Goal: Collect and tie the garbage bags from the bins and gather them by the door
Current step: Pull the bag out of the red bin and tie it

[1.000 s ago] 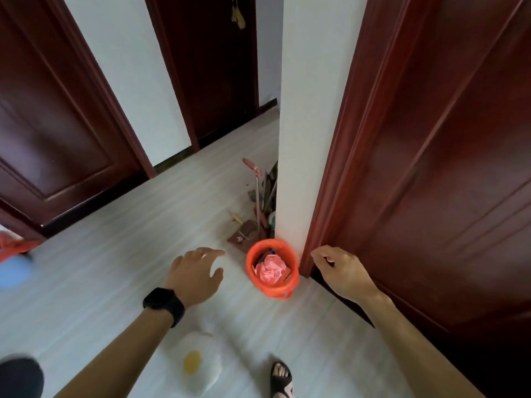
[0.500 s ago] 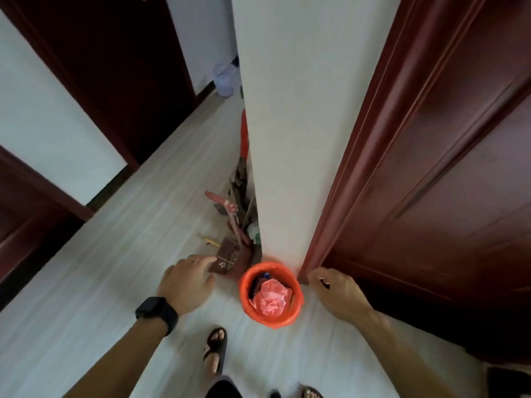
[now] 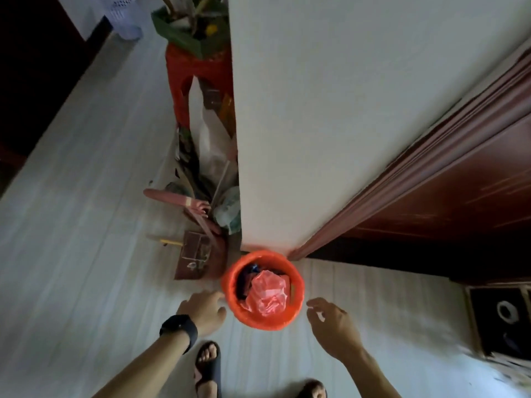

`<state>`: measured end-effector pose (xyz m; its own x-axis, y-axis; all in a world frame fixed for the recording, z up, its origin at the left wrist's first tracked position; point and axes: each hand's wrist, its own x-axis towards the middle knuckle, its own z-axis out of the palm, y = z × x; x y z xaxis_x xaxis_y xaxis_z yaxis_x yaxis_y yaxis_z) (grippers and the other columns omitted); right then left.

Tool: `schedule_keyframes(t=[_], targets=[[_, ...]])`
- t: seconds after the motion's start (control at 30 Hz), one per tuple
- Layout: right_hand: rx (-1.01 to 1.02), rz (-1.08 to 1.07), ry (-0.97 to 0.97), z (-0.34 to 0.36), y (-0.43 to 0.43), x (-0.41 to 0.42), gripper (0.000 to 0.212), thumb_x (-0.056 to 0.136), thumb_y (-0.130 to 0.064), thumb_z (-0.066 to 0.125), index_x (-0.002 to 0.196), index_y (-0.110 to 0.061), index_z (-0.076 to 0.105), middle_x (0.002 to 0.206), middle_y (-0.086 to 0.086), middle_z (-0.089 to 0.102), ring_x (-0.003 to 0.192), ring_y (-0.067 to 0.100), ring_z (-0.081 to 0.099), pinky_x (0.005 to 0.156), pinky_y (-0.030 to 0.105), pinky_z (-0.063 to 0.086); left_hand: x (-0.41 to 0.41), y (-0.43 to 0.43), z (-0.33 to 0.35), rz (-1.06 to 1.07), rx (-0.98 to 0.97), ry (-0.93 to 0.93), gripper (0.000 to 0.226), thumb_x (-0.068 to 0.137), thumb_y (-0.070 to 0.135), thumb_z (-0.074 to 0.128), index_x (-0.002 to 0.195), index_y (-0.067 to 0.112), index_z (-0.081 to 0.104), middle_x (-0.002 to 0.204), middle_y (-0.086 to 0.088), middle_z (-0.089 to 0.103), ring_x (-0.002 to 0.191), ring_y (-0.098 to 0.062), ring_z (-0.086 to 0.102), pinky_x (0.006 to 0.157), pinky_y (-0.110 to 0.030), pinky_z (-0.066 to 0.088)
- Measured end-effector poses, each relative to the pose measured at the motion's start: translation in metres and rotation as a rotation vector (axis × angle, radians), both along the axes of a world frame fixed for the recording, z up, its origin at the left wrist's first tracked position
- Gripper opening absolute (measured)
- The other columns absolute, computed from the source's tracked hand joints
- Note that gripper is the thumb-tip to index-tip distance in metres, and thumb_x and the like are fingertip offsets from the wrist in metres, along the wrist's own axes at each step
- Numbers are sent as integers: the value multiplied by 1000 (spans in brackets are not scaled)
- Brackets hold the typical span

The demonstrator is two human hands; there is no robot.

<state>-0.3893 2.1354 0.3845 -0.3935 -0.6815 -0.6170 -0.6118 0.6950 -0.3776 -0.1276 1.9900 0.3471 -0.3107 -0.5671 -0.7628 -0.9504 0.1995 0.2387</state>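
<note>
Found round bin (image 3: 264, 323) lined with bright orange garbage bag (image 3: 297, 285), crumpled pink plastic (image 3: 267, 295) on top; held left hand (image 3: 204, 308) and right hand (image 3: 334, 323) just beside it, fingers loose, gripping nothing

1. Pale plank floor (image 3: 86, 225): orange bin (image 3: 260, 323) at wall corner, brown dustpan (image 3: 195, 259) just left of it.
2. Further back by wall: red stool (image 3: 184, 81).
3. My sandalled foot (image 3: 207, 361) nr bin; speaker box (image 3: 502, 317) far rt.

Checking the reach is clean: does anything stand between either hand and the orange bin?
Nothing visible does. The left hand is right beside the rim of the orange bin, and only bare floor separates the right hand from it. The brown dustpan lies past the bin, outside both hands' paths.
</note>
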Motion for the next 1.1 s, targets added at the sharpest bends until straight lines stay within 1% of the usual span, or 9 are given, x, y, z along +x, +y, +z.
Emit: schedule_keyframes(t=[0.17,0.3,0.43,0.57,0.63,0.73,0.9,1.03,1.1], targets=[[-11,-168,-24,-160,-5,-6,43,96,-42,55,136,-31,44,127,5,64,107,19,64,91,34,54,-13,-18,-160,288,123,126,31,96,40,48,122,25,56,129,3,62,116,-18,59,93,-27,46],[-28,-373,-25,-264,-7,-14,61,96,-58,43,147,-25,35,145,17,47,127,35,50,102,50,44,-17,-35,-255,592,66,184,64,96,49,49,146,11,37,145,-9,48,131,-26,49,102,-30,39],[-149,-399,-54,-343,-19,-35,61,97,-65,27,143,-28,42,145,9,49,132,32,44,108,50,35,-31,-56,-325,501,2,255,76,91,60,52,150,17,33,151,-6,41,138,-26,41,111,-37,32],[-197,-612,-356,-409,-33,-57,55,100,-63,20,107,-34,66,117,1,66,111,24,59,101,38,41,-45,-75,-368,498,13,417,71,88,79,30,129,28,58,136,0,58,126,-22,54,113,-42,35],[-168,-750,-563,-443,-34,-71,62,99,-64,26,110,-25,73,114,8,73,109,23,66,102,39,47,-47,-81,-384,655,84,471,67,94,70,26,140,28,49,142,4,49,135,-21,44,116,-37,28],[-158,-764,-688,-474,-33,-79,56,93,-64,42,114,-23,75,110,9,76,108,29,69,99,52,52,-44,-80,-407,772,143,532,80,79,84,39,137,30,51,140,2,54,128,-21,52,114,-43,35],[-154,-619,-587,-489,-40,-96,31,99,-27,49,83,-11,70,67,6,71,63,21,63,60,34,53,-33,-86,-414,739,229,493,28,95,44,53,94,21,68,91,-5,74,89,-23,68,94,-40,51],[-181,-692,-692,-500,-36,-96,43,71,-41,70,95,-5,72,90,22,65,84,36,57,78,47,49,-21,-84,-415,739,199,507,22,94,38,58,92,18,68,83,-3,72,83,-23,67,92,-39,51],[-208,-708,-731,-508,-25,-95,48,77,-41,70,104,-1,71,101,27,67,91,39,60,83,52,50,-16,-77,-410,741,162,516,22,91,40,63,97,20,69,90,-4,73,87,-24,68,92,-40,52]])
